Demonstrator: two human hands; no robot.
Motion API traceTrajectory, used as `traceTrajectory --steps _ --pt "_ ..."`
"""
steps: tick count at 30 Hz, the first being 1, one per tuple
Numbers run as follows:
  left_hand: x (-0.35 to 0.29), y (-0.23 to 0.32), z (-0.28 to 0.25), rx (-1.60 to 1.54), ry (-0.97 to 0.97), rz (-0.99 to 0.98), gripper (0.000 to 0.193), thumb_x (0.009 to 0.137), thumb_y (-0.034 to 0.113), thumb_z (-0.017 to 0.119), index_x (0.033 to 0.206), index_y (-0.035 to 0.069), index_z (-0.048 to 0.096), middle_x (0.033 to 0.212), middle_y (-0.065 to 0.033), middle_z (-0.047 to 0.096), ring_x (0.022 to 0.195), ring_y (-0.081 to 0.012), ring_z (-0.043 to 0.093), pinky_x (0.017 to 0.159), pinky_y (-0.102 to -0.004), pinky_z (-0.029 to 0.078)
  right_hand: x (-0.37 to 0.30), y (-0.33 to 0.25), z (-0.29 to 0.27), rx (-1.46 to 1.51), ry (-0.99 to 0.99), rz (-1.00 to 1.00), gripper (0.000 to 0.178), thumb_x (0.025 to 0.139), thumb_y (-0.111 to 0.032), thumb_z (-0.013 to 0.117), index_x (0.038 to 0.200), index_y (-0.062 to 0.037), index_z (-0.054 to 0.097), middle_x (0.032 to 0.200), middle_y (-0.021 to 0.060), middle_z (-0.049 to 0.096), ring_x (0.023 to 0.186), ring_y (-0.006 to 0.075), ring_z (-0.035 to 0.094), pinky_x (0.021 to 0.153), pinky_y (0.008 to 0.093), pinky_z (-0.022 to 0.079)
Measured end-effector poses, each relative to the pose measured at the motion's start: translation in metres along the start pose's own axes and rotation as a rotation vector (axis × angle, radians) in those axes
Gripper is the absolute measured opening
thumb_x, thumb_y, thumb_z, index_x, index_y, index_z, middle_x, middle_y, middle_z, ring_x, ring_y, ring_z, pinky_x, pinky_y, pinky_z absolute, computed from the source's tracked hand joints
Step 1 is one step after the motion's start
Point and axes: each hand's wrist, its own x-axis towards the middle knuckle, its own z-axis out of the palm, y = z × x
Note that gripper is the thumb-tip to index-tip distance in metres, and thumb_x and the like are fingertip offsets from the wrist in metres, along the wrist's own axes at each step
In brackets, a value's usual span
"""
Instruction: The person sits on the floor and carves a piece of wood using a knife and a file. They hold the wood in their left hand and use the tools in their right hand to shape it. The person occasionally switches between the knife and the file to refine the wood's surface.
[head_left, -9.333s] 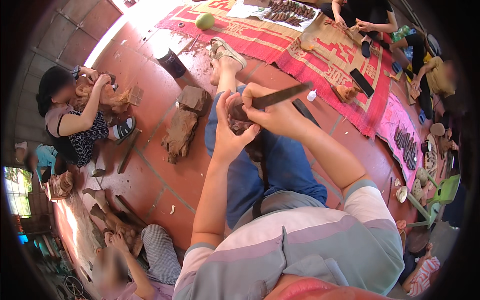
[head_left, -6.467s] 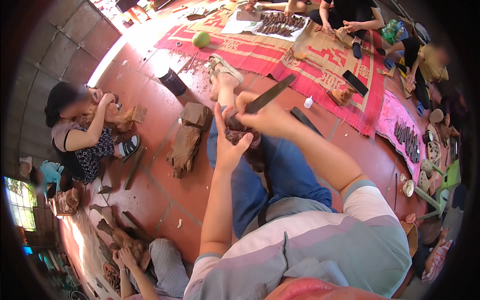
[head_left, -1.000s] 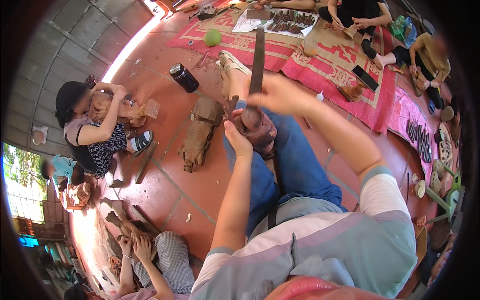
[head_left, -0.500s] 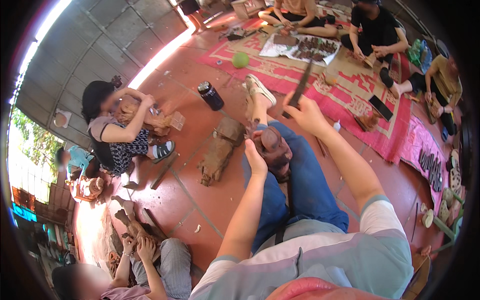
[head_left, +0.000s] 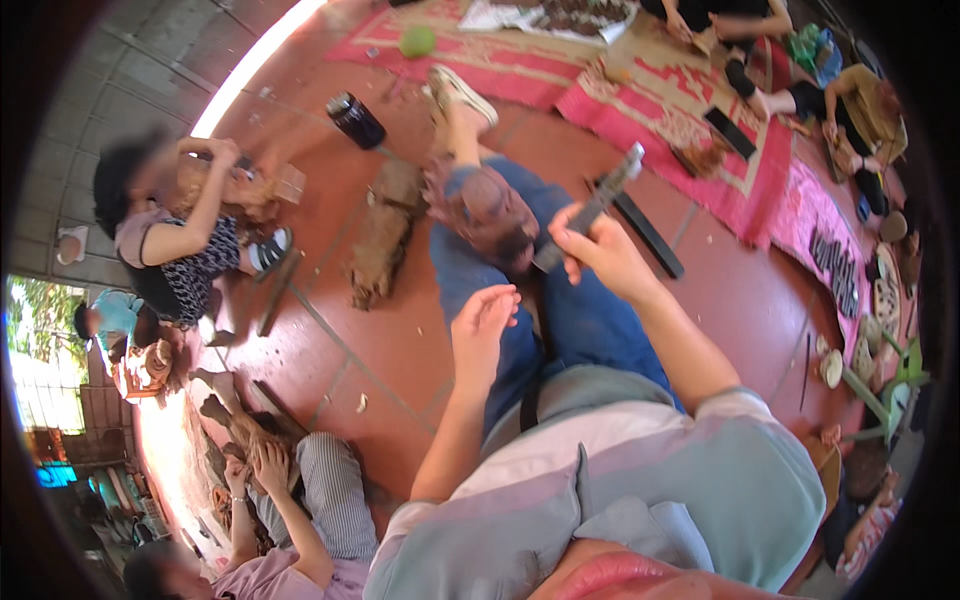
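top: short-sleeved shirt, pale grey with lilac-pink panels, soft creases | sleeves: end above the elbow, forearms bare | left hand: no glove, ring or watch seen | right hand: also bare | legs: blue jeans (far leg stretched out) | foot: light-soled sandal

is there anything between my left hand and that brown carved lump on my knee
Nothing visible. The left hand hangs open above the blue trouser leg, with only bare cloth between it and the brown lump. The right hand holds a flat tool off to the side.
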Motion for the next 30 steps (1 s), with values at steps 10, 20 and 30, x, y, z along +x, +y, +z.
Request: traceTrajectory --steps 10,20,30 --pt "-0.006 -0.009 0.023 -0.269 -0.128 -0.154 0.015 0.087 0.011 0.059 0.099 0.002 0.058 0.084 -0.0054 0.063 0.074 -0.0124 0.059 0.069 -0.0271 0.049 -0.024 0.014 0.011 -0.002 -0.083 0.085 0.016 0.088 -0.019 0.060 0.092 -0.0044 0.054 0.075 -0.0008 0.054 0.060 0.0055 0.052 0.051 0.0201 0.044" --pt "-0.010 -0.022 0.021 -0.577 -0.212 -0.363 0.005 0.086 0.010 0.059 0.084 0.006 0.057 0.078 -0.0072 0.062 0.070 -0.0163 0.060 0.066 -0.0293 0.049 -0.030 0.018 -0.006 -0.838 0.447 -0.520 0.050 0.074 0.011 0.059 0.120 -0.0087 0.054 0.103 0.0082 0.043 0.081 0.0141 0.053 0.072 0.0254 0.051" --pt "0.018 0.046 0.018 -0.045 -0.069 0.353 0.025 0.095 0.020 0.042 0.101 0.000 0.056 0.088 -0.0089 0.060 0.072 -0.0125 0.055 0.069 -0.0267 0.047 0.012 -0.012 -0.021 -0.132 0.365 -0.438 0.014 0.092 -0.010 0.052 0.102 -0.0036 0.059 0.093 0.0048 0.052 0.080 0.0106 0.055 0.069 0.0258 0.054"
